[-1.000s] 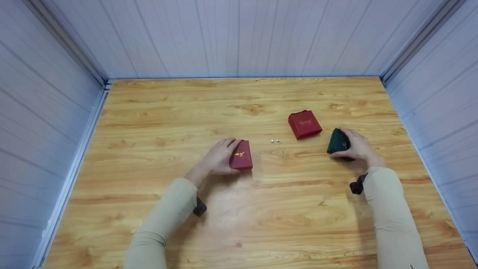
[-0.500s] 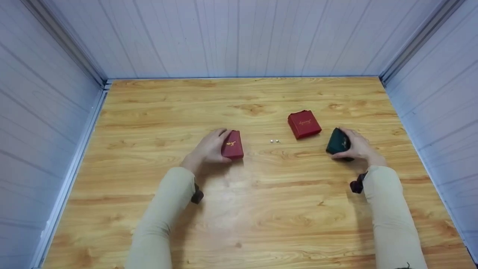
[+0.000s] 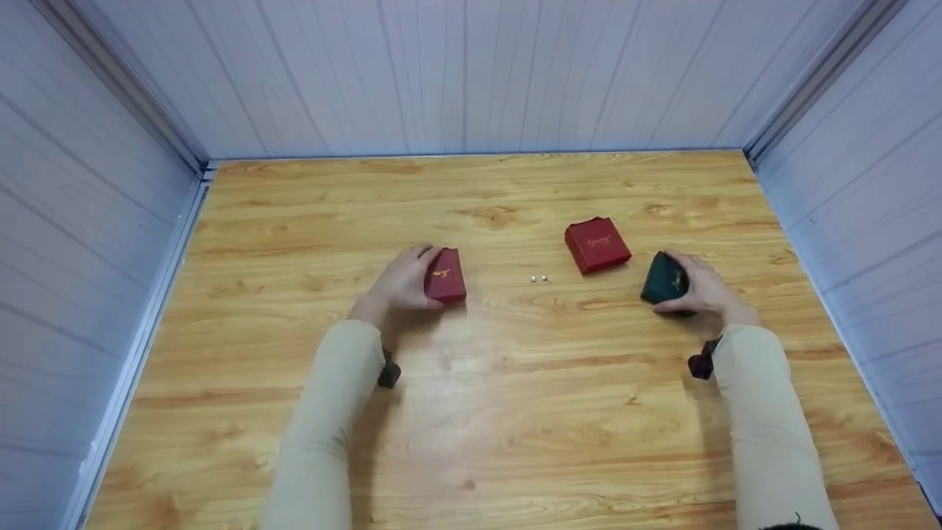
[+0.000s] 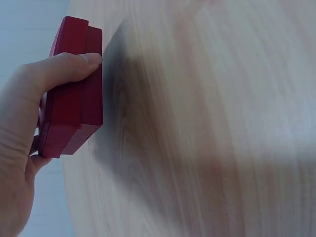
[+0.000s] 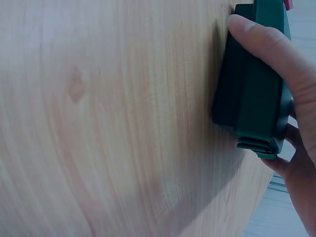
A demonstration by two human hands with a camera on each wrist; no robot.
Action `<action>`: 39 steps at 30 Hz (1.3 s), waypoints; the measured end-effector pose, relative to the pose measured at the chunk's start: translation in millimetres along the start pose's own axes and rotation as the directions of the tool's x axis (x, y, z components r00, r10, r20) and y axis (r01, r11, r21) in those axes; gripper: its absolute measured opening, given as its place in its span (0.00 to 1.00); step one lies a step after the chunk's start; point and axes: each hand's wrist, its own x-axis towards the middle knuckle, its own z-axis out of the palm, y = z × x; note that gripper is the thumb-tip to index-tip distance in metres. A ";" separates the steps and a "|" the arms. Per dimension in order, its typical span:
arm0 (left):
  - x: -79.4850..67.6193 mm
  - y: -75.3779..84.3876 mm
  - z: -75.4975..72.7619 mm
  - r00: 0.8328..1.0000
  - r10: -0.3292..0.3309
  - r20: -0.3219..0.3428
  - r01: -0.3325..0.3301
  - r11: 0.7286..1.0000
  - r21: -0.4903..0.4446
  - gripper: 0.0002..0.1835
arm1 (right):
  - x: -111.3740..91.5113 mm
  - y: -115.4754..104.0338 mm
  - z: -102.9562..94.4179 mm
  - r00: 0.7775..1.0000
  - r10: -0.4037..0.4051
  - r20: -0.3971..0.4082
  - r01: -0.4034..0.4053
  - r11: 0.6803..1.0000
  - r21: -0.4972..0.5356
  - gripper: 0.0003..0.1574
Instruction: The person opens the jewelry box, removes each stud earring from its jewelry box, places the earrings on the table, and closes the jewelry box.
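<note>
My left hand (image 3: 403, 281) grips a small red jewelry box (image 3: 449, 278) by its sides, left of the table's middle. In the left wrist view, the thumb lies across the side of the same red box (image 4: 69, 108), and a dark shadow falls beside it. On the right, my right hand (image 3: 706, 287) holds a dark green jewelry box (image 3: 660, 278) between thumb and fingers. The right wrist view has the green box (image 5: 256, 94) close to the wood, with its far side hidden. Two tiny pale stud earrings (image 3: 545, 279) lie between the hands.
A second red jewelry box (image 3: 600, 245) with gold lettering sits just behind and left of the green one. The wooden table (image 3: 471, 412) meets a pale panel wall (image 3: 471, 81) at the back. Similar panels rise on the left and right.
My left hand has carried the red box left and slightly farther back, away from the earrings. The right hand keeps its hold on the green box almost in place.
</note>
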 end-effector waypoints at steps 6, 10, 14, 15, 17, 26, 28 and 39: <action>2.9 -6.3 -0.1 1.000 0.003 -0.022 -0.003 1.000 -0.021 0.52 | 1.2 2.0 0.3 1.000 -0.024 -0.004 0.024 1.000 0.019 0.64; 5.3 -8.8 -0.7 1.000 0.000 -0.021 -0.001 1.000 -0.026 0.51 | 1.4 2.1 1.1 0.999 -0.040 -0.019 0.040 0.999 0.014 0.63; 7.1 -12.3 -0.8 1.000 -0.025 -0.005 0.025 0.999 -0.035 0.52 | 1.5 2.5 2.6 0.999 -0.033 -0.021 0.033 0.999 -0.002 0.63; 7.4 -13.0 -0.9 0.999 -0.034 0.002 0.034 0.999 -0.039 0.52 | 1.5 2.6 2.9 0.999 -0.026 -0.019 0.026 1.000 -0.006 0.63; 7.3 -14.7 -0.9 0.999 -0.048 0.017 0.048 0.998 -0.044 0.52 | 1.6 2.9 3.5 1.000 -0.013 -0.018 0.013 1.000 -0.016 0.63; 6.3 -19.8 -0.9 0.998 -0.065 0.026 0.067 0.995 -0.068 0.53 | 2.5 1.1 3.0 0.999 0.027 -0.045 -0.029 0.999 -0.046 0.63; 5.6 -20.6 -0.5 0.997 -0.066 0.031 0.068 0.995 -0.070 0.53 | 2.5 0.5 3.5 0.999 0.032 -0.038 -0.033 0.998 -0.045 0.63; 3.6 -24.9 2.0 0.999 -0.043 0.027 0.046 0.995 -0.085 0.53 | 1.8 0.2 6.6 0.999 0.023 -0.044 -0.026 0.998 -0.049 0.63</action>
